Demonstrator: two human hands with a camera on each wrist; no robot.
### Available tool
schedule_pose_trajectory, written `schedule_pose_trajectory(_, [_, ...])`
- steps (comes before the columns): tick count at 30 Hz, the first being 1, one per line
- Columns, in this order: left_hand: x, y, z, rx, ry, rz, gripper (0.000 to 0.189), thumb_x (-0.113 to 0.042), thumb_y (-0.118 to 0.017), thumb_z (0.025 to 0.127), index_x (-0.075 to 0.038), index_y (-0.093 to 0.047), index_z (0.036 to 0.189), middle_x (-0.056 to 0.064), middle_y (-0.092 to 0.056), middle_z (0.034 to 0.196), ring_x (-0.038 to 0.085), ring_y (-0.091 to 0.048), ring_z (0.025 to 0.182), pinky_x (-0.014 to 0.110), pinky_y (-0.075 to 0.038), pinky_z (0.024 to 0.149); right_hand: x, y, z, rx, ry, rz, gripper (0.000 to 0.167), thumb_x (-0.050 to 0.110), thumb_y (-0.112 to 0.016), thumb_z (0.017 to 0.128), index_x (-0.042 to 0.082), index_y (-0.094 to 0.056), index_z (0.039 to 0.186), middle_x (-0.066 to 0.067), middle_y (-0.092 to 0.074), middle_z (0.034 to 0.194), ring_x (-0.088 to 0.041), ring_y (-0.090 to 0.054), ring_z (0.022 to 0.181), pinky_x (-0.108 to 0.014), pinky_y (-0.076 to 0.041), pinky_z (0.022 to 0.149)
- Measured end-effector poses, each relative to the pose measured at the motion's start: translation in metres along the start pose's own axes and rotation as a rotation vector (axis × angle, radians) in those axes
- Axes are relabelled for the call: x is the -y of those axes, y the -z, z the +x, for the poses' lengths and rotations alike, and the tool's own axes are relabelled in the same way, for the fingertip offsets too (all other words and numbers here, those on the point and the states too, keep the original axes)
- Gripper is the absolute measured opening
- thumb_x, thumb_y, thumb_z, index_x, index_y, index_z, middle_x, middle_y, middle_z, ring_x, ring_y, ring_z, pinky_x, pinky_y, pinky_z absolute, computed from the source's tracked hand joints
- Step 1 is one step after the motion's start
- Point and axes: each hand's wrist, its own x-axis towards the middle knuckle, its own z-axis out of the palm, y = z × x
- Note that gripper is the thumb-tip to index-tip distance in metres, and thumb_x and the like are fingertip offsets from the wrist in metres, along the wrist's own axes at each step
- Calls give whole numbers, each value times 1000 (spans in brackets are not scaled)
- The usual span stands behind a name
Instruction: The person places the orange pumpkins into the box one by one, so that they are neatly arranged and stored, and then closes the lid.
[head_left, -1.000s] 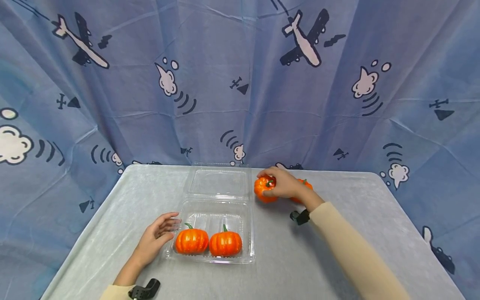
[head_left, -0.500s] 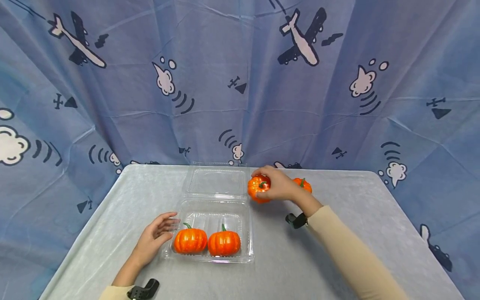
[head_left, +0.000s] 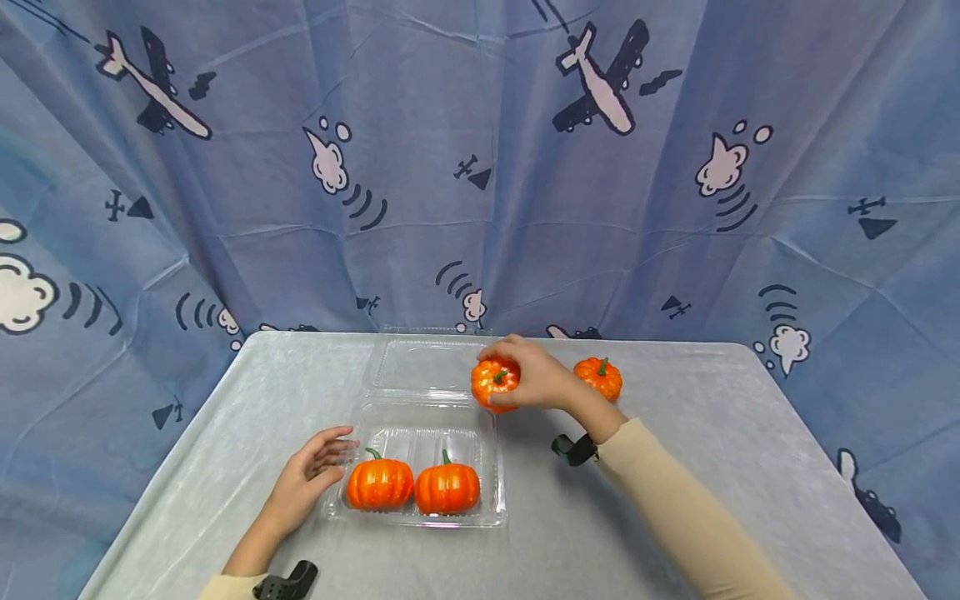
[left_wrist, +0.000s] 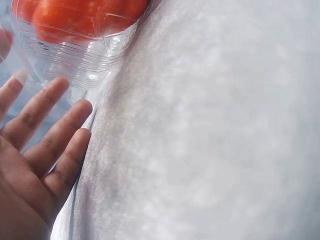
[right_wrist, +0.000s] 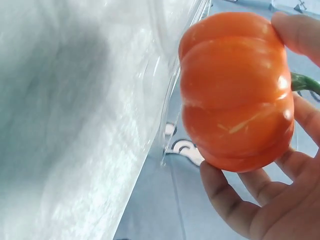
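A blue curtain (head_left: pixel 405 167) printed with aeroplanes and clouds hangs behind a tabletop (head_left: pixel 300 375) covered in pale grey, its far corners rounded. Near the far edge, the right hand (head_left: pixel 536 375) grasps an orange pumpkin (head_left: pixel 487 379) at the right side of a clear container (head_left: pixel 450 523), whose lid lies open toward that edge. Two pumpkins (head_left: pixel 380 485) sit along the container's near side; a lone pumpkin (head_left: pixel 597 379) rests toward the far right corner. The left hand (head_left: pixel 303 479), fingers loose and gripping nothing, is beside the container's left edge.
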Motion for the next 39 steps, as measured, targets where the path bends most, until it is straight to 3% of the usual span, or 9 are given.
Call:
schedule_pose_trajectory(11, [-1,-1,0,-5,-6,2,49,8,-57,86,2,-49,134,27,-63,119,14,-65,105,21,-52,86,23,-16,9,-1,82,-17,57,28,-81,68,20,-63,121,-4,-58,121,-20,-55,104,-34,-52,85])
schedule_pose_trajectory(19, [0,0,0,4,-1,15,48,6,-57,88,4,-47,134,27,-63,119,19,-67,101,22,-51,86,39,-24,17,59,111,-53,57,31,-82,68,19,-63,121,0,-58,118,-17,-53,104,-31,-50,85])
schedule_pose_trajectory(25, [-3,1,-1,2,15,21,48,5,-57,88,2,-48,135,26,-63,120,14,-66,101,21,-51,86,53,-30,25,102,155,-83,56,30,-82,69,20,-63,121,-1,-57,118,-18,-51,105,-30,-49,85])
schedule_pose_trajectory(30, [-5,2,0,0,34,26,47,4,-57,89,0,-48,136,25,-63,121,13,-66,102,22,-52,86,64,-37,32,135,196,-148,55,31,-81,70,24,-63,122,-1,-58,119,-18,-51,106,-29,-48,86])
schedule_pose_trajectory(39, [-3,1,1,11,10,5,47,6,-56,89,2,-48,135,28,-63,119,21,-67,101,22,-52,86,74,-51,45,191,251,-261,59,35,-81,71,25,-61,125,0,-59,121,-18,-49,105,-29,-48,86])
